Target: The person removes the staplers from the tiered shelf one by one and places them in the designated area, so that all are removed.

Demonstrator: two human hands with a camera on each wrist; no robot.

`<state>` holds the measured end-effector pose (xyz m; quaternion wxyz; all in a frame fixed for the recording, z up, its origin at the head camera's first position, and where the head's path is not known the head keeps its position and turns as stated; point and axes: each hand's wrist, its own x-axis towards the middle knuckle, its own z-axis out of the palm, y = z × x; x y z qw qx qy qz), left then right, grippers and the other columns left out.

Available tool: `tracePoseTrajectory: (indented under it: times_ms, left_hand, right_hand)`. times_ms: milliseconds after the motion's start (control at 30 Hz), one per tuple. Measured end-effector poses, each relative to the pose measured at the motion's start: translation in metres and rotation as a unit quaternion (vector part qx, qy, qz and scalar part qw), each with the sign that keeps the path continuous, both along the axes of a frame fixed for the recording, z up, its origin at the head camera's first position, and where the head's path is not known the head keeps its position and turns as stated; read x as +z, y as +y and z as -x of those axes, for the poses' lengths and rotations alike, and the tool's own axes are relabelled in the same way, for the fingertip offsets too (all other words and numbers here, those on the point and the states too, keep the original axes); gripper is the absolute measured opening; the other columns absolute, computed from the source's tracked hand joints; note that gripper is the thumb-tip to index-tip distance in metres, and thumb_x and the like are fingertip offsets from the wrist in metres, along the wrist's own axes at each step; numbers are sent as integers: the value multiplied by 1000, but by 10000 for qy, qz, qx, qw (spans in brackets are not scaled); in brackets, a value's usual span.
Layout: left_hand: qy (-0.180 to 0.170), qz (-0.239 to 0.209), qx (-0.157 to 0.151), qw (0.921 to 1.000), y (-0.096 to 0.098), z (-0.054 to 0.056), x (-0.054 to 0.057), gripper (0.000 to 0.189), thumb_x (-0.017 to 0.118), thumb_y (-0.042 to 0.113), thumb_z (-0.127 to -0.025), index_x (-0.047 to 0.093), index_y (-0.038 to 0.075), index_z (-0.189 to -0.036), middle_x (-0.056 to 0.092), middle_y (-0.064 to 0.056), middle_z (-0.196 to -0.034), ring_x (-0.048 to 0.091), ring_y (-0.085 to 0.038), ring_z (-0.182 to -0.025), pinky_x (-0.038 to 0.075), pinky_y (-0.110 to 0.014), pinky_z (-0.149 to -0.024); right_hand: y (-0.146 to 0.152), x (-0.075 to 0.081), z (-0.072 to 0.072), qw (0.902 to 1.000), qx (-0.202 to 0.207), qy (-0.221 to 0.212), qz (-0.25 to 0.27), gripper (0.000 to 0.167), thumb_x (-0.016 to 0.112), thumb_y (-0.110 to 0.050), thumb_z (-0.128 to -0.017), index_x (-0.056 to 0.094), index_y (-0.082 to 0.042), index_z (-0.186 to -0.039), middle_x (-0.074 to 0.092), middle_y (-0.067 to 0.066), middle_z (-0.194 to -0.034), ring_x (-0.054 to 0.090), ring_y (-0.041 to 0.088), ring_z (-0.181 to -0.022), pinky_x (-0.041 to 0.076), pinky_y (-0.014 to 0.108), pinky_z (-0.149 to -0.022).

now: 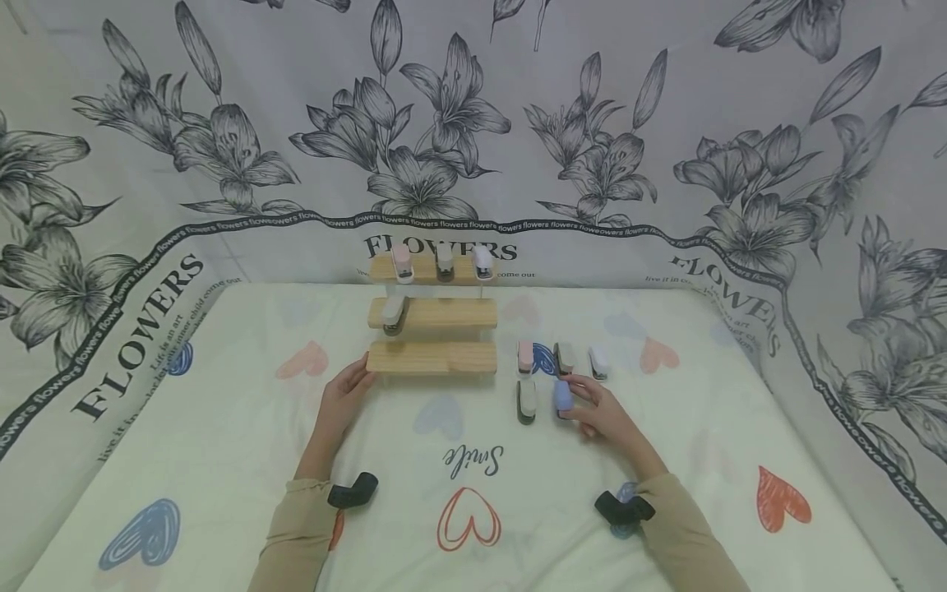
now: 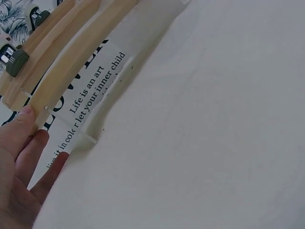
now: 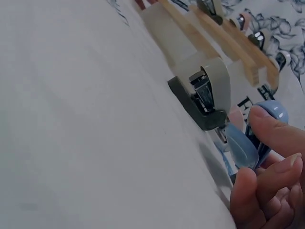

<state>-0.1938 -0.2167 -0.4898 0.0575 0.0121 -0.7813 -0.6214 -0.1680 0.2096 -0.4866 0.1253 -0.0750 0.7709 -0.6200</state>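
With thumb and fingers my right hand [image 1: 608,418] pinches a small blue stapler [image 1: 563,395], tilted up between them in the right wrist view. A grey stapler [image 3: 220,86] with a dark base stands beside it. My left hand [image 1: 343,401] grips the left end of the lowest board of a three-tier wooden rack [image 1: 432,358], its thumb [image 2: 23,121] on the wood. On the top tier sit a pink stapler [image 1: 402,261], a grey one [image 1: 445,261] and a white one [image 1: 483,261]. Another grey stapler [image 1: 394,314] rests at the left of the middle tier.
Right of the rack, a pink stapler [image 1: 525,356], a grey-beige stapler [image 1: 565,357] and a white stapler [image 1: 598,362] stand in a row on the heart-printed cloth [image 1: 414,526]. A flower-printed curtain [image 1: 592,189] hangs behind the table and along its sides.
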Motion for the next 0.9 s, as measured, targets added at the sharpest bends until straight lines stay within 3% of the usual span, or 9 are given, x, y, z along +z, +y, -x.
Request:
tracePoseTrajectory:
  times_ms: [267,633,900]
  left_hand:
    - [-12,-45,-86,10000,0,1,-1,54,59,33,-86,44,6,-131,44,-10,-131,42,-21,-119,35,-32,-97]
    - [-92,-51,-16,9999,2,1,-1,54,59,32,-86,44,6,-130,45,-10,-130,42,-22,-118,35,-33,-97]
    - [-66,4,-44,10000,1,0,0,55,60,33,-85,44,6,-130,45,-10,-130,44,-22,-117,35,-32,-97]
  right_hand:
    - [1,1,-2,9968,-79,-28,-799,60,70,-12,-77,42,-12,-130,38,22,-134,41,12,-37,35,21,-34]
    - [5,4,-6,9899,-88,282,-1390,65,72,-15,-75,41,-11,-132,42,20,-131,45,13,-37,41,25,-36]
    - [6,5,-10,9908,-291,32,-1324,69,72,-14,-75,39,-11,-135,40,18,-133,45,13,-40,44,26,-39]
